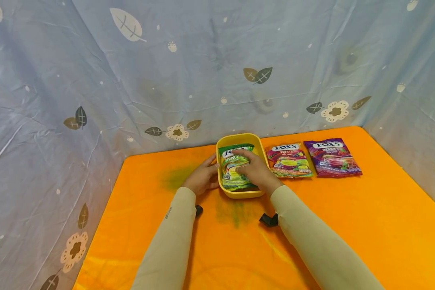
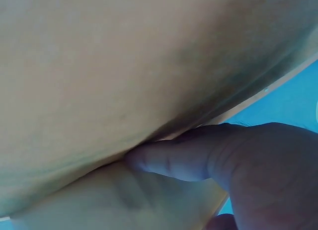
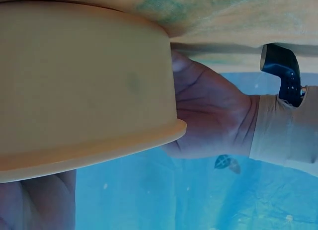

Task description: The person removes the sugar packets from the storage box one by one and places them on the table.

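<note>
A yellow plastic tub (image 1: 243, 195) stands near the back of the table. Inside lies a green Fox's Spring candy bag (image 1: 235, 183), printed face up. My left hand (image 1: 201, 177) rests along the tub's outer left wall, fingers extended against it. Reaching in over the right rim, my right hand (image 1: 257, 171) touches the bag's front with thumb and fingers apart. From the right wrist, the tub's side wall (image 3: 89, 86) fills much of the view, with the left palm (image 3: 208, 111) beyond it. The left wrist view shows a thumb (image 2: 174, 158) close up.
Right of the tub lie an orange-red Fox's Fruits candy bag (image 1: 289, 161) and a purple Fox's Berries candy bag (image 1: 332, 158). An orange cloth (image 1: 224, 249) covers the table. A patterned curtain (image 1: 203, 80) hangs along the back and both sides.
</note>
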The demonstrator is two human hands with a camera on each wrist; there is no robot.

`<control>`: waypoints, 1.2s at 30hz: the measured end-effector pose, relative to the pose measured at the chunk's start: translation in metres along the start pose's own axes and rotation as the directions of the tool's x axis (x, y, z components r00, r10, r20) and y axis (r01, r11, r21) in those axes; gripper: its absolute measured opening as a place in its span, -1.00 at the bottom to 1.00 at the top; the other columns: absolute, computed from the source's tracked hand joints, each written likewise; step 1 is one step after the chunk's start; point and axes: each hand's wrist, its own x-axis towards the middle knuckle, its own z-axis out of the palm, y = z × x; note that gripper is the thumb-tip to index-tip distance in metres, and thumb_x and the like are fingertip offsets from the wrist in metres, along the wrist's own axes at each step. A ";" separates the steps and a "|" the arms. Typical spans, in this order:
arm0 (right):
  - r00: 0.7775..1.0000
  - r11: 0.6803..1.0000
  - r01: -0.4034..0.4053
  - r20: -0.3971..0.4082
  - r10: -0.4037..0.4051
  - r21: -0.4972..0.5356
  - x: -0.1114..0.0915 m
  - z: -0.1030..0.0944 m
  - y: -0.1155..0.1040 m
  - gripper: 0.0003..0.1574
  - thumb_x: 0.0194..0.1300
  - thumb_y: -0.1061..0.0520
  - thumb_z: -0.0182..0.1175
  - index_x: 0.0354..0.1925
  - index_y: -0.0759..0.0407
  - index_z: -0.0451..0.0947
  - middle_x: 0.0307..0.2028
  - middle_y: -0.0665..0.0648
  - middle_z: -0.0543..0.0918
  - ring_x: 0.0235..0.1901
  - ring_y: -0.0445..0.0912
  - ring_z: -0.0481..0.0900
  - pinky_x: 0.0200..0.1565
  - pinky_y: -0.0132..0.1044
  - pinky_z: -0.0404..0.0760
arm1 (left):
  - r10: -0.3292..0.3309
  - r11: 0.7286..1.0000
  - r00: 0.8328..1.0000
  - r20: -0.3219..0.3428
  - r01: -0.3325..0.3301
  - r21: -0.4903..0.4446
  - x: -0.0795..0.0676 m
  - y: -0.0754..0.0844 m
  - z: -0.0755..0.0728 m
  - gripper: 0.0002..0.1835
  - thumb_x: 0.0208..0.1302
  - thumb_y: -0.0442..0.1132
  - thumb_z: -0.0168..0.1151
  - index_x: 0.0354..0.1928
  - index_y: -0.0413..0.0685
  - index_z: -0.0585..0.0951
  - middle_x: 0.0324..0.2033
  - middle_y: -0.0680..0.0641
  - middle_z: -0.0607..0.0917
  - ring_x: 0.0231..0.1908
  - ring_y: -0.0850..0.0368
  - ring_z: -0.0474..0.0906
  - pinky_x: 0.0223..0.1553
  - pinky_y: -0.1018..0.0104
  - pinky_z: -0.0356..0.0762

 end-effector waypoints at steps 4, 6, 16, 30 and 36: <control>1.000 0.999 0.027 -0.009 -0.027 0.030 -0.001 0.000 0.000 -0.31 0.30 0.23 0.23 0.26 -0.37 0.41 0.22 0.00 0.32 -0.14 0.08 0.55 -0.16 -0.12 0.60 | 0.001 1.000 1.000 0.003 -0.001 0.008 0.000 -0.001 -0.001 -0.45 0.46 -0.04 0.01 0.41 0.58 0.17 0.17 -0.01 0.50 0.07 0.00 0.50 -0.10 -0.01 0.55; 0.999 0.999 0.043 -0.019 -0.042 0.034 -0.002 0.000 0.000 -0.33 0.30 0.22 0.23 0.25 -0.39 0.42 0.22 -0.01 0.31 -0.16 0.08 0.56 -0.17 -0.12 0.60 | 0.000 1.000 1.000 0.005 0.000 0.004 0.001 -0.001 -0.002 -0.45 0.46 -0.03 0.01 0.41 0.59 0.18 0.18 -0.01 0.49 0.08 0.00 0.50 -0.10 -0.01 0.55; 0.990 0.984 0.136 -0.043 -0.132 0.119 -0.007 -0.004 -0.002 -0.36 0.32 0.17 0.23 0.25 -0.41 0.42 0.14 0.05 0.40 -0.18 0.09 0.59 -0.19 -0.12 0.62 | 0.004 1.000 1.000 -0.011 -0.003 0.024 0.001 0.000 -0.001 -0.40 0.39 0.02 0.11 0.40 0.59 0.19 0.16 -0.01 0.49 0.06 -0.01 0.50 -0.09 0.01 0.55; 0.987 0.975 0.148 -0.086 -0.135 0.166 -0.009 -0.009 -0.002 -0.37 0.28 0.07 0.29 0.21 -0.50 0.42 0.16 0.05 0.40 -0.07 0.06 0.53 -0.09 -0.13 0.57 | 0.005 1.000 1.000 -0.020 -0.005 0.025 0.001 -0.001 0.001 -0.40 0.37 0.03 0.13 0.39 0.58 0.20 0.16 0.00 0.50 0.05 -0.01 0.51 -0.10 0.00 0.56; 0.987 0.975 0.147 -0.091 -0.133 0.168 -0.011 -0.010 -0.007 -0.37 0.26 0.09 0.30 0.20 -0.48 0.44 0.18 0.07 0.36 -0.06 0.09 0.51 -0.07 -0.13 0.56 | 0.004 1.000 1.000 -0.020 -0.003 0.031 0.000 -0.003 0.001 -0.37 0.36 0.05 0.13 0.41 0.58 0.17 0.19 0.01 0.47 0.05 0.01 0.52 -0.11 0.02 0.57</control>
